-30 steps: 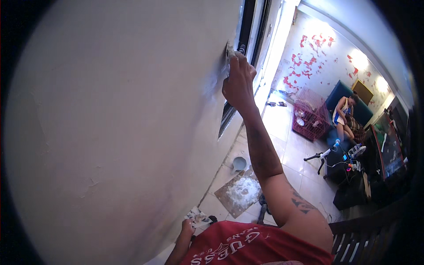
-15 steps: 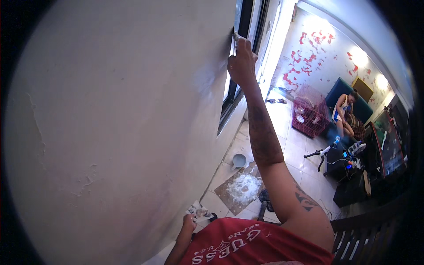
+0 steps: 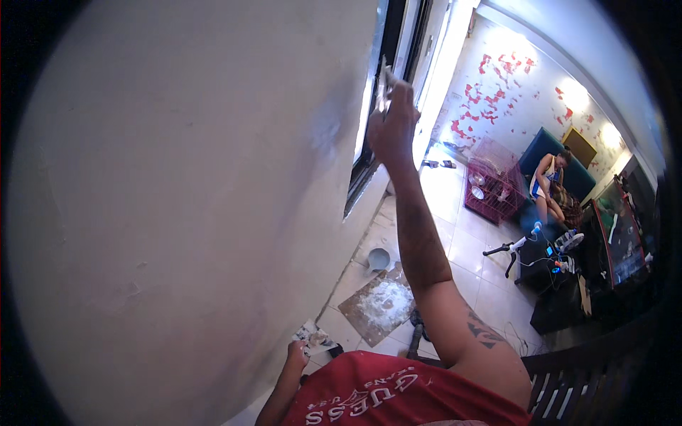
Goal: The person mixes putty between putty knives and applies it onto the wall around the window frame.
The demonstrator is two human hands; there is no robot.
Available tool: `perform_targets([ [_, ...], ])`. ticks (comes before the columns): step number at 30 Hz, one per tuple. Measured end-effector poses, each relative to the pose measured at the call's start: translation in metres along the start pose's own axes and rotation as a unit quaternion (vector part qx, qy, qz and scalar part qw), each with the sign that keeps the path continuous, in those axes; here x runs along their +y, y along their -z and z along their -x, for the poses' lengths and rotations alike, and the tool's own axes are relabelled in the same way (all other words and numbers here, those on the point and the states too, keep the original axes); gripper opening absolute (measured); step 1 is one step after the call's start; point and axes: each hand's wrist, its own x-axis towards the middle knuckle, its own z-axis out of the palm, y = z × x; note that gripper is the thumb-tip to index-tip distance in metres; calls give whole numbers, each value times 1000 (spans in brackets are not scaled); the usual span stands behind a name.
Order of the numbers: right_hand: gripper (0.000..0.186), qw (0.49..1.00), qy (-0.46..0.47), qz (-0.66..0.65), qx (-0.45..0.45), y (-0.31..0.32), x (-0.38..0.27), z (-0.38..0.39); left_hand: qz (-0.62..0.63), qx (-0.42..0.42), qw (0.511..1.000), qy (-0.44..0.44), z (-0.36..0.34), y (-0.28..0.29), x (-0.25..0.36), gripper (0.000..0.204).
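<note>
High up, my right hand (image 3: 394, 124) grips a putty knife (image 3: 384, 82) with a whitish smeared blade, held at the edge of the pale wall (image 3: 192, 163) beside the dark window frame (image 3: 394, 28). Whether the blade touches either is hard to tell. Low at the bottom, beside the wall, my left hand (image 3: 298, 353) is closed on a flat board (image 3: 315, 335) carrying whitish compound.
Below lie a grey bucket (image 3: 379, 257) and a powder-covered board (image 3: 359, 319). At right are a pink cage (image 3: 490, 192), a person (image 3: 547, 181) seated on a blue couch, a dark cabinet (image 3: 554, 312) with devices and wires, and a slatted railing (image 3: 568, 390).
My right hand with the knife first rose along the wall's edge, then came down slightly and rightward, the blade now more visible above it. My left hand stays low with the board.
</note>
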Motion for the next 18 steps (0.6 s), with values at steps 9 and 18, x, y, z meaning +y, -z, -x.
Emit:
perform_targets([
  [9,43,993,9,107,-54,-21,5,-12,-6,41,999,20,10,-2,-15,14],
  [18,48,999,-20,44,-25,0,-20,20,-141,73,987,-1,14,0,-11,11],
])
